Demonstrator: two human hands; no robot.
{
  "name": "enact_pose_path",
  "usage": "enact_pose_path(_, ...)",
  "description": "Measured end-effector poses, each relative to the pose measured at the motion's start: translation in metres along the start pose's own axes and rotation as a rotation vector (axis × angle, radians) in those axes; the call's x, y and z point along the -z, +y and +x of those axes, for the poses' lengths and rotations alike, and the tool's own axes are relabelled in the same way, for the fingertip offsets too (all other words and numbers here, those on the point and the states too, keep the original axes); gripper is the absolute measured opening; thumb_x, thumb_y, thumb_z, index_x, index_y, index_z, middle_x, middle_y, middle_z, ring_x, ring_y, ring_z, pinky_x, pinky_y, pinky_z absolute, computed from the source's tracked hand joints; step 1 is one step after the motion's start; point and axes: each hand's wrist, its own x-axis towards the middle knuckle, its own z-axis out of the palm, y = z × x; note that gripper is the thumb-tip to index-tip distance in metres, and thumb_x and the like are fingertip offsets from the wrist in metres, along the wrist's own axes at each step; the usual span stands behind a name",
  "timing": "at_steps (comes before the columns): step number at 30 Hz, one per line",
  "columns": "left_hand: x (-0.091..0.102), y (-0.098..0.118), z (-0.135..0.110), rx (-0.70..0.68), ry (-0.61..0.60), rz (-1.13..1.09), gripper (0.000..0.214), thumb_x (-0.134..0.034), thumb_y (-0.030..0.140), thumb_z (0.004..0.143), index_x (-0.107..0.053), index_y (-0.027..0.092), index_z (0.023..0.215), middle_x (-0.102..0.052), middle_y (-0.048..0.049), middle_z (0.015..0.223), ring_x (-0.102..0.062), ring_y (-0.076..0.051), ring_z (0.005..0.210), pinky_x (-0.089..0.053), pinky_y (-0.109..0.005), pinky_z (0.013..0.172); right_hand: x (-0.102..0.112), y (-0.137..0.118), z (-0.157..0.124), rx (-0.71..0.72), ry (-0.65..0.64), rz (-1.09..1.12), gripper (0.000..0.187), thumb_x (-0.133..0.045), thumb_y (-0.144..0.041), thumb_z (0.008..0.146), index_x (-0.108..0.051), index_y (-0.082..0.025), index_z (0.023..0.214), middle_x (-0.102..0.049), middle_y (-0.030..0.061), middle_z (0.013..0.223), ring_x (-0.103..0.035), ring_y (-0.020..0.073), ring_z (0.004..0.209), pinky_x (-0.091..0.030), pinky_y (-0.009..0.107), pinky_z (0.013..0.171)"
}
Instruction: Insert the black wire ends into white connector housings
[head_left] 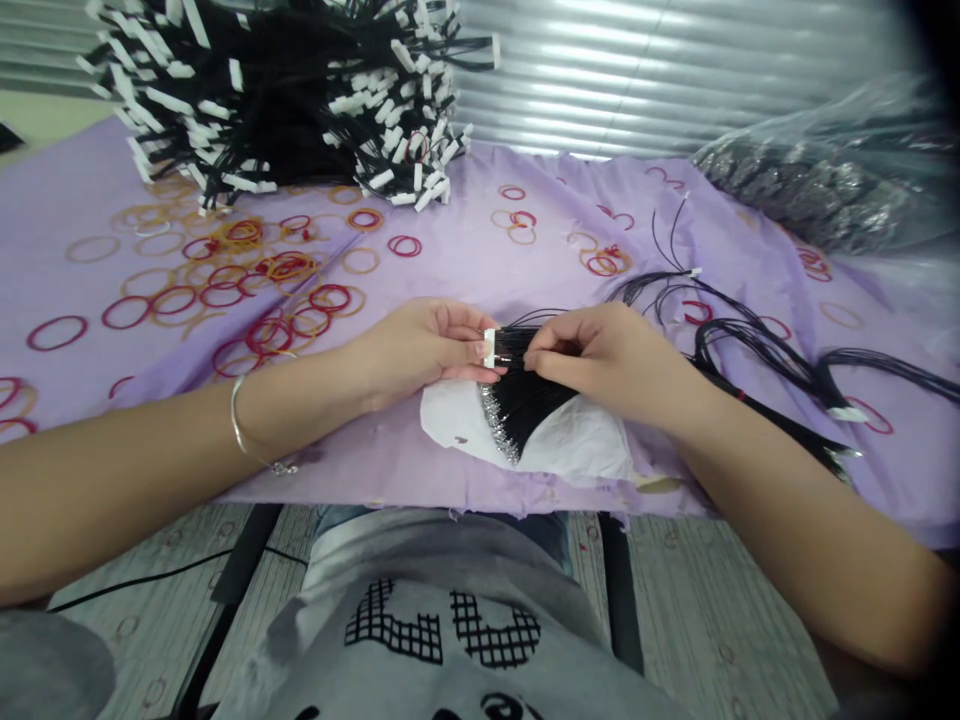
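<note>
Left of the white connector (490, 348): rubber bands (289, 264) scattered on the surface (450, 270), then the left hand (457, 345), fingertips gripping the connector. Below the connector, wearer's side: fanned black wires (525, 410) on a white sheet (450, 415); surface's near edge just beyond. Right of it: right hand (589, 350), pinching a thin wire (506, 358). Farther right, looped black cables (825, 380) narrow the side room.
</note>
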Motion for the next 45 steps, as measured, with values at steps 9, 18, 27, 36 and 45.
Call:
enact_pose_path(9,-0.001,0.0,0.0,-0.002,0.035,0.005,0.024,-0.06,-0.007,0.066,-0.064,0.01,0.083,-0.066,-0.0021,0.069,-0.064,-0.009,0.064,-0.053,-0.018,0.065,-0.01,0.0,0.003,0.052,0.028,-0.006,0.013,-0.054,-0.02,0.075,-0.062,-0.013,0.067,-0.052,-0.0024,0.057,-0.041,0.0056,0.052,-0.031,0.021,0.051)
enact_pose_path(18,-0.003,0.001,0.003,0.031,0.063,-0.022,0.02,-0.055,-0.006,0.069,-0.062,0.009,0.079,-0.064,-0.0013,0.065,-0.064,-0.01,0.064,-0.054,-0.02,0.068,-0.018,-0.001,0.004,0.129,0.084,-0.068,0.016,-0.053,-0.019,0.077,-0.06,-0.012,0.064,-0.052,-0.0027,0.056,-0.041,0.0049,0.052,-0.03,0.021,0.052)
enact_pose_path(27,-0.001,0.004,0.001,-0.146,0.008,0.171,0.02,-0.05,0.001,0.076,-0.053,0.011,0.093,-0.06,-0.0015,0.076,-0.064,-0.012,0.068,-0.054,-0.029,0.07,-0.01,0.003,0.0,0.367,0.286,-0.268,0.016,-0.058,-0.025,0.078,-0.064,-0.014,0.088,-0.059,0.0073,0.092,-0.055,0.0153,0.085,-0.042,0.028,0.077)
enact_pose_path(36,0.002,0.011,-0.011,-1.038,-0.08,1.033,0.015,-0.049,0.017,0.083,-0.062,0.015,0.092,-0.06,-0.0092,0.102,-0.055,-0.015,0.099,-0.042,-0.029,0.092,0.013,0.014,0.003,0.395,0.156,-0.761,0.015,-0.053,-0.022,0.081,-0.061,-0.016,0.093,-0.058,0.0058,0.087,-0.051,0.0214,0.089,-0.034,0.038,0.083)
enact_pose_path(45,-0.006,0.001,0.002,-0.056,-0.039,-0.015,0.014,-0.062,0.015,0.077,-0.057,0.009,0.089,-0.062,-0.006,0.081,-0.061,-0.009,0.062,-0.053,-0.026,0.069,0.009,0.017,0.004,0.368,0.416,-0.699,0.018,-0.054,-0.018,0.08,-0.065,-0.015,0.094,-0.052,0.0091,0.087,-0.046,0.0216,0.087,-0.035,0.036,0.079)
